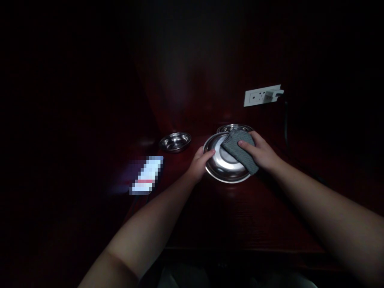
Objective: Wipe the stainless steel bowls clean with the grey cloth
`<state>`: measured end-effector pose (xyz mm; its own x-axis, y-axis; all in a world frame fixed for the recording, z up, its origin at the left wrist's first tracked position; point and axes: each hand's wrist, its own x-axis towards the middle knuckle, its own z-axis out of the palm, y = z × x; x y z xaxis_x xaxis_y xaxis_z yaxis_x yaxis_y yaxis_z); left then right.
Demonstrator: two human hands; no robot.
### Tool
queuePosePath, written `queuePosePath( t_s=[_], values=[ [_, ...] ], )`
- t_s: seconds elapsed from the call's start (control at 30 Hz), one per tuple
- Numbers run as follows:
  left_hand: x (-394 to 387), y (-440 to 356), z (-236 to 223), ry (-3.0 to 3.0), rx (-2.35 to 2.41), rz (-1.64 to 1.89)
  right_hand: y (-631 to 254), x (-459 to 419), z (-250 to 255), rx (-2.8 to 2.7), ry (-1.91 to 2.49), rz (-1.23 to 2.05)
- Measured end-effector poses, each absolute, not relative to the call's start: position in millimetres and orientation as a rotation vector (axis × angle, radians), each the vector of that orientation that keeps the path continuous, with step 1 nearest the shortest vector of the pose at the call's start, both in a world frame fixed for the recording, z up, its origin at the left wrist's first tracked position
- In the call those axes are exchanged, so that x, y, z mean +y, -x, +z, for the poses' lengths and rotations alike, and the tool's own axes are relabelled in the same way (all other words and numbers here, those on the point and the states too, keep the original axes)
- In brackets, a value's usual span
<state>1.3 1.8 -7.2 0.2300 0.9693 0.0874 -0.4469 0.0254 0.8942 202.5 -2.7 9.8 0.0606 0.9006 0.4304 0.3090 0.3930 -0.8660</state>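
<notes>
A shiny steel bowl (228,176) is held up, tilted so that its inside faces me. My left hand (200,163) grips its left rim, the thumb lying over the edge and the other fingers hidden behind. In my right hand (262,152) is a folded grey cloth (241,154), pinched under the thumb and lying over the right part of the bowl. Just behind the held bowl sits another steel dish (229,128), partly covered by the bowl and cloth. A third steel dish (175,142) stands on the dark red table to the left.
A lit phone-like screen (147,176), pixelated, lies left of my left forearm. On the back wall is a white socket plate (255,97) with a plug (273,93) in it. A dark cable (286,124) hangs down on the right. The table's front edge (240,251) is near me.
</notes>
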Motion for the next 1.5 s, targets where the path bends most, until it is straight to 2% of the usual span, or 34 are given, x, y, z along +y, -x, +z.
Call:
queuePosePath(
  t_s=[1.5],
  values=[
    [3.5,-0.9,-9.6,-1.028,0.684,1.213,-203.2,-3.6,11.7,-1.522,1.147,0.650]
  ],
)
